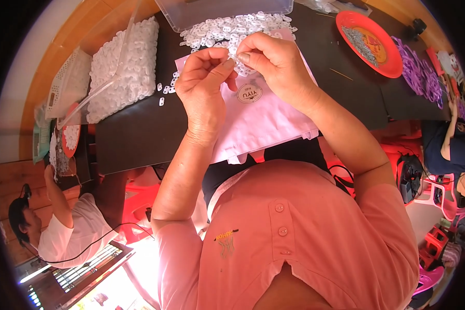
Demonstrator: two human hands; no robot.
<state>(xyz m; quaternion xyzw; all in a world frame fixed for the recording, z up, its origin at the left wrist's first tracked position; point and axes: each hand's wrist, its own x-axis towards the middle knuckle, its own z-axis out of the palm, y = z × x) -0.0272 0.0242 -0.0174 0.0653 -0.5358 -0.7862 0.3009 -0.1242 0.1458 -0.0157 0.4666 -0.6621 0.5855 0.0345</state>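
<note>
On the dark table (134,139), the pink cloth (279,124) lies beneath your hands, with the white pieces (217,31) heaped along its far edge. Your left hand (204,85) and right hand (279,64) close thumb to finger, apparently on one small white piece (233,50), above the cloth; pinch lightly and steadily.

Small workshop: dark worktable (132,137), heaped small white pieces (212,32), co-workers (80,225) on either side.

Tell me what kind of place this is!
Probably a small hand-assembly workshop: little white plastic-looking pieces lie piled on the dark table, a round red plate holds small grey parts, and a person in a white shirt is nearby.
</note>
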